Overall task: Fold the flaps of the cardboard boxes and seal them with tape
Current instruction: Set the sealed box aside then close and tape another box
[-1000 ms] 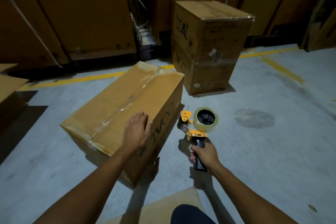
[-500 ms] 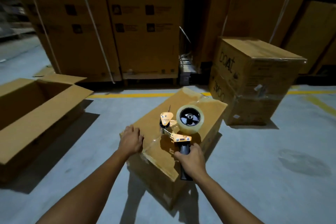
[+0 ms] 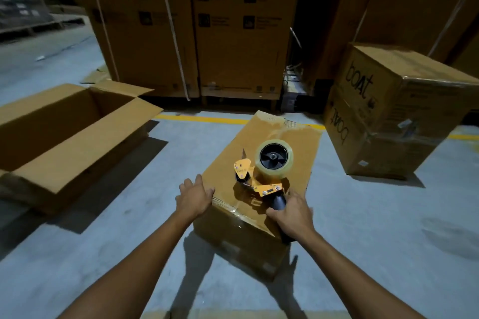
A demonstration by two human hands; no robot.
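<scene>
A closed cardboard box (image 3: 282,137) with clear tape along its top lies on the concrete floor in front of me. My left hand (image 3: 194,197) presses on its near left corner, fingers spread over the edge. My right hand (image 3: 291,215) grips the black handle of an orange tape dispenser (image 3: 261,176) with a roll of clear tape, held over the box's near end. An open cardboard box (image 3: 64,134) with its flaps up sits on the floor to the left.
Two sealed boxes printed "boat" (image 3: 388,111) are stacked to the right. Tall strapped cartons (image 3: 194,26) form a wall behind a yellow floor line (image 3: 202,119). A flat piece of cardboard (image 3: 233,314) lies at the bottom edge.
The view has lifted and swung left, bringing the open box into sight. My right hand carried the tape dispenser from beside the box to over its near end. My left hand slid to the near left corner.
</scene>
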